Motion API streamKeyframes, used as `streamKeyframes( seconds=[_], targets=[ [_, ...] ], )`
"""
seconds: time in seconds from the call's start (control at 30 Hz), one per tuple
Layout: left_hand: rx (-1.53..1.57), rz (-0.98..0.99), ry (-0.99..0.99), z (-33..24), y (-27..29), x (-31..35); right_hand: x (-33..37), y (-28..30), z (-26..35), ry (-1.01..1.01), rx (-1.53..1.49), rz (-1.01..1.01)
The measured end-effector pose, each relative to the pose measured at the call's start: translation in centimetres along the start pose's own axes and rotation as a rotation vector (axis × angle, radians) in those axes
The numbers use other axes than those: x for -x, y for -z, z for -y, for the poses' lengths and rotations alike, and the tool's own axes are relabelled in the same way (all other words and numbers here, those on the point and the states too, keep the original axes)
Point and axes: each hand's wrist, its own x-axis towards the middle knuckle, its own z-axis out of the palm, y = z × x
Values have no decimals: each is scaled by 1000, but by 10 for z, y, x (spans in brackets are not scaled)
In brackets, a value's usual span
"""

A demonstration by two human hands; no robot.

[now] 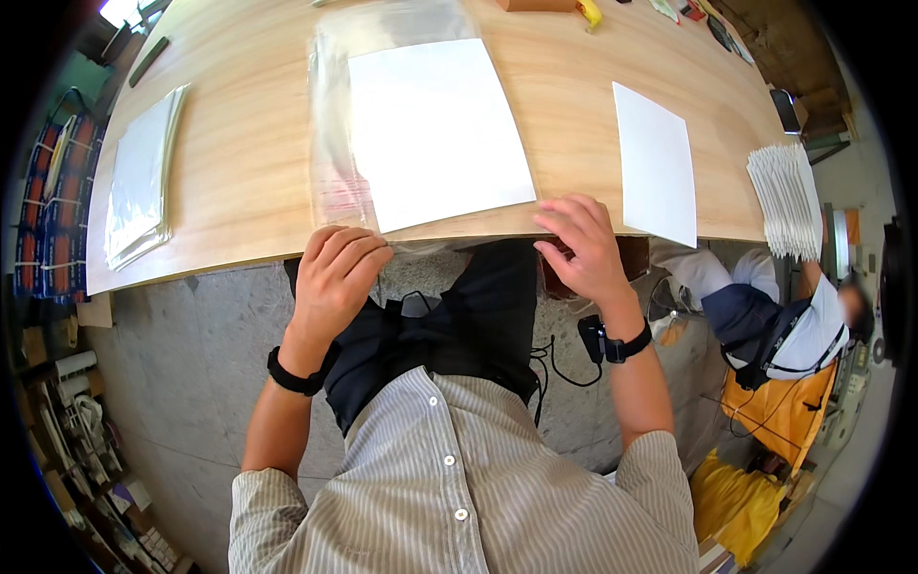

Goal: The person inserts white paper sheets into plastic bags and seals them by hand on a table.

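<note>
A large white sheet (440, 134) lies on top of clear plastic bags (330, 124) at the middle of the table, close to its front edge. My left hand (335, 273) is closed, its fingers bent together at the bag's near edge beside the sheet's near left corner; the fingertips are partly hidden. Just off the sheet's near right corner is my right hand (583, 249), with thumb and fingers apart and nothing between them. Further right, another white sheet (658, 167) lies by itself at the table edge.
Plastic-wrapped white sheets (143, 182) are piled on the left of the wooden table (239, 143). A stack of white pieces (784, 196) sits at the right edge, near a phone (786, 111). A yellow tool (589, 13) lies far back. Another person (784, 330) is at the right.
</note>
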Motion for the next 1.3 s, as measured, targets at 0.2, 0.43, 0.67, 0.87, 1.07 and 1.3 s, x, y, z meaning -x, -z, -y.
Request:
streamKeyframes(
  seconds=[0.2,0.43,0.67,0.87,1.07,1.3],
  targets=[
    [9,-27,42,3,4,0,9,-11,-7,2,-26,5],
    [29,22,42,5,3,3,10,-19,-11,-25,-64,-33],
    [42,29,77,5,5,1,11,-19,-15,-93,-147,-55],
    [18,26,76,5,3,3,5,-20,-7,-19,-64,-91],
    [62,8,94,4,4,0,5,-23,-14,-81,-227,-77],
    [235,61,347,1,7,-6,-6,-21,-13,-304,-475,-3]
  ],
)
